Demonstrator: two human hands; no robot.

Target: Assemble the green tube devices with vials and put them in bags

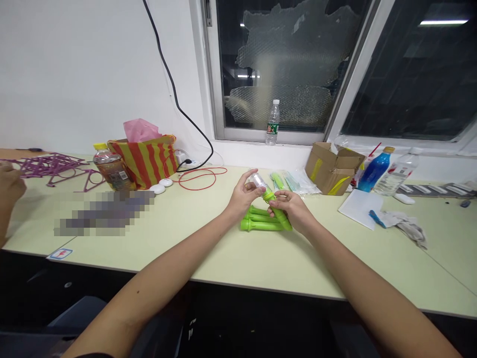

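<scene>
Two bare arms [160, 266] are nearest, and they reach across the near edge of the table [179, 214]. They come together in the middle, maybe so both hands can work on one small thing. That thing is a green tube [269, 196] with a clear end. It is tilted, with its clear end up and to the left.

On the left, the left hand [241, 195] has its thumb and fingers clamped on the clear end. On the right, the right hand [294, 208] has its fingers pinched on the green part. Holding both parts probably stops the tube from wobbling or rolling.

More green tubes [263, 226] lie side by side on the table, just under the hands. They may be there so they are easy to grab. I cannot tell if the held tube touches them. A little farther away is a clear plastic bag [303, 183] with something green by it.

Other stuff sits farther out, perhaps to leave room to work. A cardboard box [322, 170] and a blue bottle [374, 169] are far and to the right. A striped bag [149, 161] and a brown drink bottle [112, 168] are on the left. At the far left, another person's hand [11, 184] is near some purple frames [55, 164]. I cannot see what those fingers hold.
</scene>
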